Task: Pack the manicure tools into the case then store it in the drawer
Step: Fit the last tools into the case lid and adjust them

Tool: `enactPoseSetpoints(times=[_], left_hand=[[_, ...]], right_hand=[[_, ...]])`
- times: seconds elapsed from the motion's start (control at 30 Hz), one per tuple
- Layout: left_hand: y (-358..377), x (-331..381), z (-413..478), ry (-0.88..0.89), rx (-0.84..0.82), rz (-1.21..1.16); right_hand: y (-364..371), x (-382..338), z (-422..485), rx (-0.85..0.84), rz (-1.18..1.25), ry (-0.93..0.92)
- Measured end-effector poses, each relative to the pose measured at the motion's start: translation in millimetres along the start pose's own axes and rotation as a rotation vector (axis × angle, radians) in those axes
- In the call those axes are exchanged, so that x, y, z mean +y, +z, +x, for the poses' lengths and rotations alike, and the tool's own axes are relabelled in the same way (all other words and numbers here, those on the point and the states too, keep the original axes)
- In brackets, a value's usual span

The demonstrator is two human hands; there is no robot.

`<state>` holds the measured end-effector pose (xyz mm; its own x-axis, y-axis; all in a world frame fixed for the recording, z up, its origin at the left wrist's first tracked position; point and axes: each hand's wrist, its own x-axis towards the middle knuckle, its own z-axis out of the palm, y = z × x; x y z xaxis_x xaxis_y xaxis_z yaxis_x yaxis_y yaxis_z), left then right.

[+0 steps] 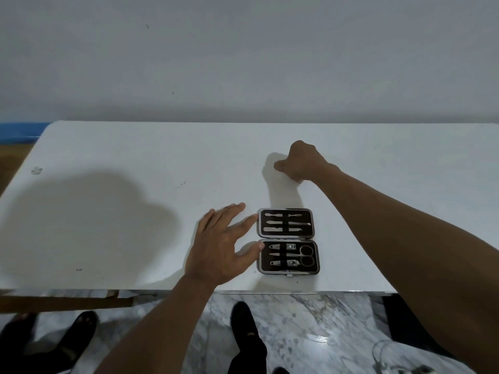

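**Case lies open near the table's front edge, left hand at its side**

The case point(317, 257) lies spread flat on the white table point(135, 157), close to the front edge and a little right of the middle. Its two halves sit one behind the other, dark linings up. The far half point(286, 210) holds three rows of slim tools point(298, 224) under a centre strap. The near half point(266, 269) holds two clippers point(291, 247), a small pointed piece between them, and scissors point(306, 255) with their loops to the right.

The left hand point(218, 247) is spread wide and low over the table, just left of the case, gripping nothing. Its forefinger point(249, 218) tip reaches the left rim of the far half, and its thumb point(255, 248) tip meets the left rim of the near half. The other fingers point out over bare table.

The right hand point(302, 163) is stretched well beyond the case, down on the table with its back up and its fingers curled under. From here I cannot tell whether they are closed on anything or just balled up.

A plain pale wall point(243, 49) rises behind the table. Below the front edge is a marbled floor point(310, 319), with black shoes point(245, 319) showing on it.
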<state>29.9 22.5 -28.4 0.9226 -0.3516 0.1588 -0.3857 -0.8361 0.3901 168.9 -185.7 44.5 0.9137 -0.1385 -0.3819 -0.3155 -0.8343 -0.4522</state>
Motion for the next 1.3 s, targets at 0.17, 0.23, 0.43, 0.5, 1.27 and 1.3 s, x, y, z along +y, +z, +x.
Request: enactPoseSetpoints(times=[0.17,0.23,0.43,0.5,1.27,1.3], left_hand=[[-2.1,1.2,-0.9,-0.008,0.000,-0.004],[-2.1,1.3,-1.0,-0.005,0.004,0.003],[2.4,-1.5,-2.3,0.000,0.024,0.018],[4.1,-2.5,-2.3,0.004,0.027,0.024],[8.2,-5.7,-1.6,0.006,0.027,0.019],[8.6,-6.2,-1.6,0.006,0.025,0.023]], right_hand=[[-4.3,24.4,-23.7,-0.030,0.480,0.019],[-6.2,36.0,-40.5,-0.031,0.578,-0.004],[-6.9,69.6,-86.0,-0.021,0.323,-0.181],[-4.1,76.5,-98.5,0.039,0.117,-0.263],[18.1,81.2,-103.0,0.155,-0.608,-0.549],[18.3,80.2,-103.1,0.151,-0.611,-0.545]])
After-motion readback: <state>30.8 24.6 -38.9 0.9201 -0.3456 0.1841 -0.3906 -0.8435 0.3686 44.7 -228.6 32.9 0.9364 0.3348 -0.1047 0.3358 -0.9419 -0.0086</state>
